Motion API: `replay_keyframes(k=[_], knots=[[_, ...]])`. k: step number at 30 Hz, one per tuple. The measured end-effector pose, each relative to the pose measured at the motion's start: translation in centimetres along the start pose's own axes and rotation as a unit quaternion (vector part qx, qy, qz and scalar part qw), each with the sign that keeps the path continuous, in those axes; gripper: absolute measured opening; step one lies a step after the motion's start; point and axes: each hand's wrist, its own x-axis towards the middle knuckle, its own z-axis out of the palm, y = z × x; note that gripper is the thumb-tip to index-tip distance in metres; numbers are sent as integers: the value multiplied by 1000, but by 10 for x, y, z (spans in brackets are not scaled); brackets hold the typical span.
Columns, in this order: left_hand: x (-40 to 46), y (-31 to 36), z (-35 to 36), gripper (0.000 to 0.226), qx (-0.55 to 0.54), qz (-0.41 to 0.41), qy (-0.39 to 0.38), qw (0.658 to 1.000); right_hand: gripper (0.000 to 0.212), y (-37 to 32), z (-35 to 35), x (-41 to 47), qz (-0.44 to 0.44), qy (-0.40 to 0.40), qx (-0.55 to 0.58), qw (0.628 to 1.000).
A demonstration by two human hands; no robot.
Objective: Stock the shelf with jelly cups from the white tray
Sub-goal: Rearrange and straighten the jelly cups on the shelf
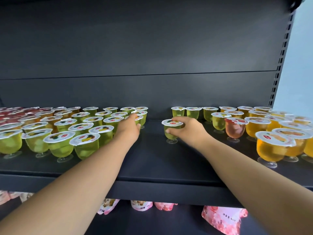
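The right hand point(185, 128) curls round a green jelly cup point(171, 131) standing alone on its foot in the bare middle of the dark shelf point(152, 160). The left hand point(130, 126) grips another green cup point(139, 119) at the edge of the crowded green cluster point(81, 131). Orange cups point(274, 143) and one pink cup point(235, 128) stand to the right; pink pouches point(223, 217) lie on the shelf below.

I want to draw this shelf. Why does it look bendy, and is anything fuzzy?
Head view: the wide lens bows the shelf edge; cups at the far left and right edges smear; the right hand and its cup look sharp; soft glare lightens the back wall.
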Motion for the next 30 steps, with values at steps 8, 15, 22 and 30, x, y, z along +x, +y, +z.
replay_keyframes(k=[8,15,22,30], knots=[[-21,4,-11,70,6,-11,-43,999,61,5,13,8,19,-25,71,997],[-115,-48,-39,46,-81,143,-38,986,58,-11,41,11,1,-107,110,988],[-131,-72,-28,70,-12,219,55,974,28,-38,73,8,-22,-154,135,979],[-128,-48,-44,34,-84,215,1,973,57,-30,26,-16,-6,-110,-11,994]])
